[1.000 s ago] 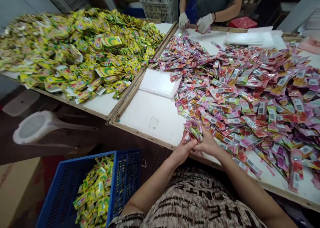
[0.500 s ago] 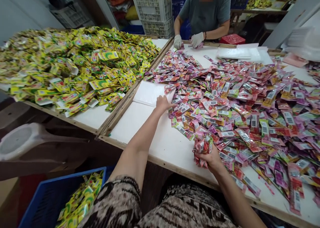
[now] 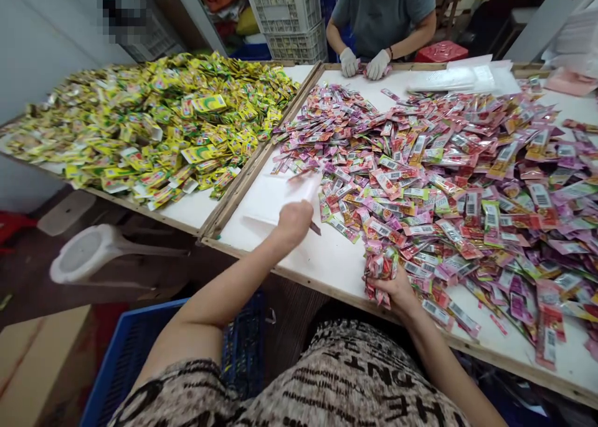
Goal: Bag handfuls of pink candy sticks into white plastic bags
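Observation:
My left hand [image 3: 295,222] is closed on the edge of a stack of white translucent plastic bags [image 3: 268,199], which is blurred and partly lifted off the white table. A small dark strip, perhaps a sachet, pokes out beside its fingers. Near the table's front edge, my right hand [image 3: 397,287] grips a bunch of pink and red sachets [image 3: 380,268]. Right beside both hands spreads a large heap of pink and purple sachets [image 3: 420,190] with barcodes on them.
Yellow packets [image 3: 163,128] are piled beyond a wooden divider [image 3: 261,159] on the left. Across the table, a person in gloves [image 3: 377,64] handles sachets. More plastic bags [image 3: 462,78] lie at the back. A blue crate [image 3: 116,352] and a white stool [image 3: 84,252] stand below, left.
My left hand has moved toward me and closed, drawing the bags along. My right hand still holds the sachet bunch. The view has shifted slightly, and the other person's hands have come closer together.

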Demonstrator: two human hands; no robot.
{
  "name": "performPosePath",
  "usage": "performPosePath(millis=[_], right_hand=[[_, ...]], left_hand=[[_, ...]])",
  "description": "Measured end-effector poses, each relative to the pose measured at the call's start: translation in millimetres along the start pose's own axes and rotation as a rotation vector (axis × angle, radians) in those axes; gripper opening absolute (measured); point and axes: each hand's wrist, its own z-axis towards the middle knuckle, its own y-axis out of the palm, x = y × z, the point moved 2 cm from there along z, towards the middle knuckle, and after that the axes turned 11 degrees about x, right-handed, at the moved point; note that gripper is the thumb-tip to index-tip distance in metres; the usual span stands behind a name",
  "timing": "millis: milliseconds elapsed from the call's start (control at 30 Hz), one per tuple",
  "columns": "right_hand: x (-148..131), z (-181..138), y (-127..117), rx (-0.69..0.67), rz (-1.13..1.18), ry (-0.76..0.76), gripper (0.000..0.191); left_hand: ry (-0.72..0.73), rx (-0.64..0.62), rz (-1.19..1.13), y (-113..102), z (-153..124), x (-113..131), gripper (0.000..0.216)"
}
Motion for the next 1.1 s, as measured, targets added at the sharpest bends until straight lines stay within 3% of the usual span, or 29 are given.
performPosePath(millis=[100,200,433,533,633,733,833,967,1033,1100], right_hand=[[2,-7,-3,-0.007,0.008,0.01,0.064],[2,-12,-12,0.003,-0.004,-0.013,0.064],[-28,-4,-19,0.046,-0.033,-0.142,0.066],[-46,0,-17,0.073,-0.023,-0.258,0.072],[-53,-1,-20,0.068,-0.027,-0.289,0.064],[-58,-4,-25,0.103,0.009,-0.286,0.062],[-68,-11,-24,0.149,0.04,-0.283,0.066],[-87,-16,-2,0.128,-0.043,-0.413,0.068],[-86,-13,13,0.074,-0.171,-0.486,0.071],[-73,-5,24,0.058,-0.407,-0.556,0.077]], left_hand=[[0.024,-0.075,-0.021,23,-62,20,0.029],[-0.034,-0.086,-0.039,37,-87,20,0.035],[-0.155,0.016,-0.014,44,-65,-2,0.035],[-0.208,0.026,-0.04,34,-49,-16,0.039],[-0.211,0.073,-0.041,12,-36,-21,0.039],[-0.058,0.074,-0.096,-4,-41,9,0.04],[0.062,-0.005,-0.198,0,-65,58,0.038],[-0.037,0.014,-0.652,27,-93,101,0.022],[-0.122,0.019,-0.877,42,-98,108,0.01],[-0.19,0.034,-0.956,56,-99,106,0.011]])
